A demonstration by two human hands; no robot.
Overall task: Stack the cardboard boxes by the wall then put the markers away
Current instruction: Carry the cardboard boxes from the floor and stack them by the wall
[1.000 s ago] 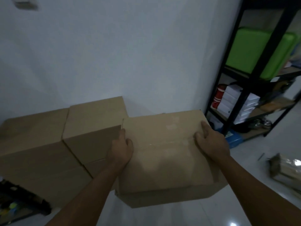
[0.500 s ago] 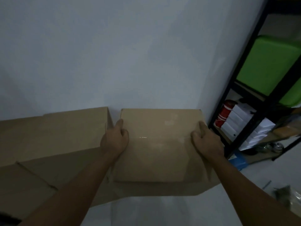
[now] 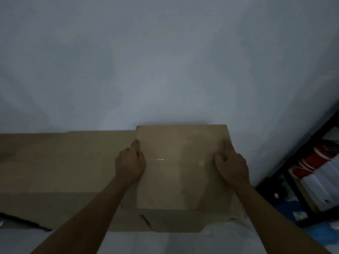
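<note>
A brown cardboard box with taped top stands against the white wall, its back edge touching the wall. My left hand grips its left top edge and my right hand grips its right top edge. A row of other cardboard boxes lies along the wall to its left, close beside it. No markers are in view.
A black metal shelf rack stands at the right, holding white boxes and red items. White tiled floor runs in front. A dark object lies at the lower left by the boxes.
Both hands have pushed the box away from me, until it sits against the wall beside the other boxes. The view has tilted up and shifted left, hiding most of the shelf.
</note>
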